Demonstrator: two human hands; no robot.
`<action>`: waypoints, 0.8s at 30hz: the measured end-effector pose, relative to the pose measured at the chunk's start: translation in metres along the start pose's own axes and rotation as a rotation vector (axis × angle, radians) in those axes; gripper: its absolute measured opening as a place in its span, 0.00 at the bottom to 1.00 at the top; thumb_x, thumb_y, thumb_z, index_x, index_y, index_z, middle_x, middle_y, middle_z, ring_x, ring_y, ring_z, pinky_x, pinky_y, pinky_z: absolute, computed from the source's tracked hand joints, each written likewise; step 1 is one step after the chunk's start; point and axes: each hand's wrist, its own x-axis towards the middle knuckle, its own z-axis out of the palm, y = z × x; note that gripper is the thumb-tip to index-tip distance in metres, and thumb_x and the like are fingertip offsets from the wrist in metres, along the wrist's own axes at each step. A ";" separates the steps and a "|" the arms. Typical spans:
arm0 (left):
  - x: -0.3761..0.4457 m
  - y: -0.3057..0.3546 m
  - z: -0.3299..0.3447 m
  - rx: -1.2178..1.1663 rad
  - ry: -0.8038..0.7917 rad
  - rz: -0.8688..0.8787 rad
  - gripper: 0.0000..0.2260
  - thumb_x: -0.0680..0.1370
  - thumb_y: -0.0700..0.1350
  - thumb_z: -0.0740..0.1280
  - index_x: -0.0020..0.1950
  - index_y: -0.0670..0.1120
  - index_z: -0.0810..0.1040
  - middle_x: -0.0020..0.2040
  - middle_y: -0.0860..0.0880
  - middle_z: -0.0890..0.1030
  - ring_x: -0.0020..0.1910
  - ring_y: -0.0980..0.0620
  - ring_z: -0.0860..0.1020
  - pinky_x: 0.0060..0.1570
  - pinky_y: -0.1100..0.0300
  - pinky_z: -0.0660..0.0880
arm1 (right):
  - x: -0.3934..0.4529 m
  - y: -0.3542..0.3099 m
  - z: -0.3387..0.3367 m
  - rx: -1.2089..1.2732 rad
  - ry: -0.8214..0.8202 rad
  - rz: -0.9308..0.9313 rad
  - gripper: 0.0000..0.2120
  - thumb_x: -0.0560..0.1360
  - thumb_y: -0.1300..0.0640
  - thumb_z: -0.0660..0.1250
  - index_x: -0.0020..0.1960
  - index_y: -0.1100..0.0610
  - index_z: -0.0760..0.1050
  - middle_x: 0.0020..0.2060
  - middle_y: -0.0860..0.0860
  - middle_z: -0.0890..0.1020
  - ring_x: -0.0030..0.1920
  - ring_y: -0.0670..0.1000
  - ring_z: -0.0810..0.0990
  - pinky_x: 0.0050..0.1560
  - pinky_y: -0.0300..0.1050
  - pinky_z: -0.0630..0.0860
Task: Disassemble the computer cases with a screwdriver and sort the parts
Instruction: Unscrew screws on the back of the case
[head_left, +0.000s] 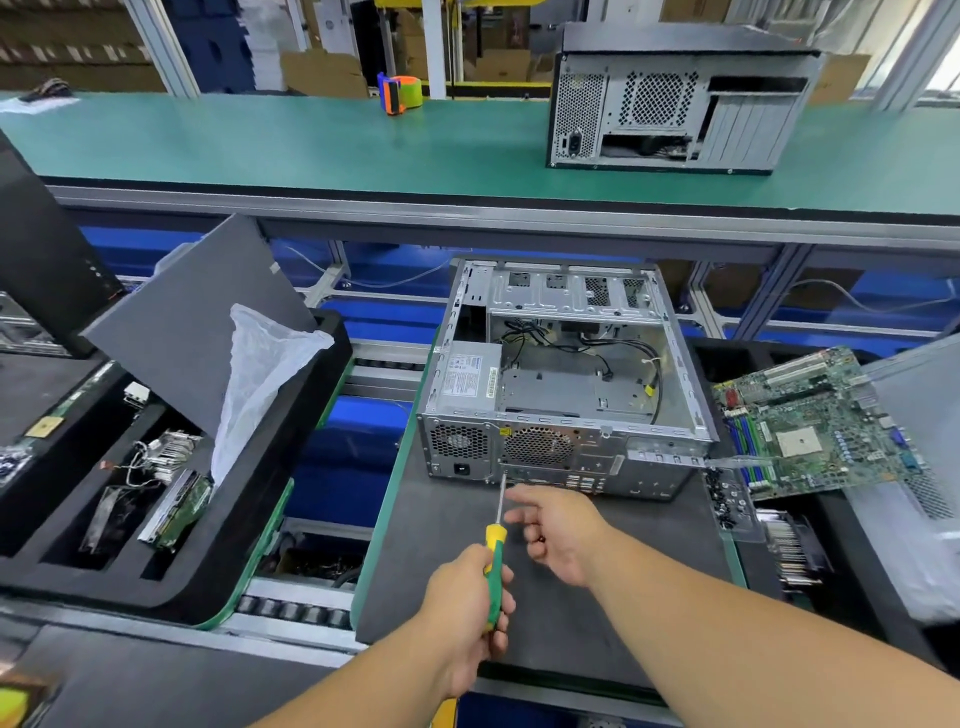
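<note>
**Two cases, one screwdriver, one motherboard**

Head view: the left hand (470, 597) curls its fingers around one screwdriver (495, 566), tip at the rear of the open case (561, 384). The right hand (558, 530) hovers, fingers loosely spread. One motherboard (815, 421) lies right; a second case (680, 109) stands on the green bench (260, 140).

L hand (467, 597) fist-curled, gripping; R hand (558, 535) fwd, fingers loosely bent, holding nothing.

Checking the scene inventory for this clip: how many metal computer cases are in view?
2. An open computer case lies on the dark mat in front of the hands; a closed one stands on the green bench behind. The black object at the left edge may be another.
</note>
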 end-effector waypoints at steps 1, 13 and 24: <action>0.002 0.000 0.002 0.022 0.006 0.010 0.16 0.83 0.51 0.58 0.52 0.41 0.80 0.34 0.45 0.76 0.29 0.50 0.70 0.27 0.60 0.67 | 0.003 0.003 0.004 -0.033 -0.022 -0.008 0.07 0.78 0.56 0.69 0.52 0.58 0.83 0.34 0.53 0.83 0.24 0.46 0.64 0.24 0.38 0.58; 0.023 -0.005 0.003 0.362 0.063 0.211 0.09 0.85 0.54 0.62 0.54 0.50 0.77 0.54 0.42 0.81 0.43 0.48 0.77 0.34 0.62 0.78 | 0.011 0.002 0.012 -0.097 -0.071 -0.111 0.08 0.81 0.61 0.65 0.51 0.58 0.83 0.35 0.52 0.85 0.22 0.41 0.73 0.22 0.36 0.60; 0.028 -0.007 0.002 0.431 0.149 0.289 0.08 0.83 0.54 0.66 0.50 0.50 0.78 0.45 0.48 0.81 0.41 0.51 0.76 0.35 0.58 0.75 | 0.009 0.002 0.016 -0.073 -0.063 -0.131 0.11 0.83 0.62 0.62 0.50 0.61 0.83 0.36 0.55 0.84 0.21 0.41 0.73 0.20 0.35 0.64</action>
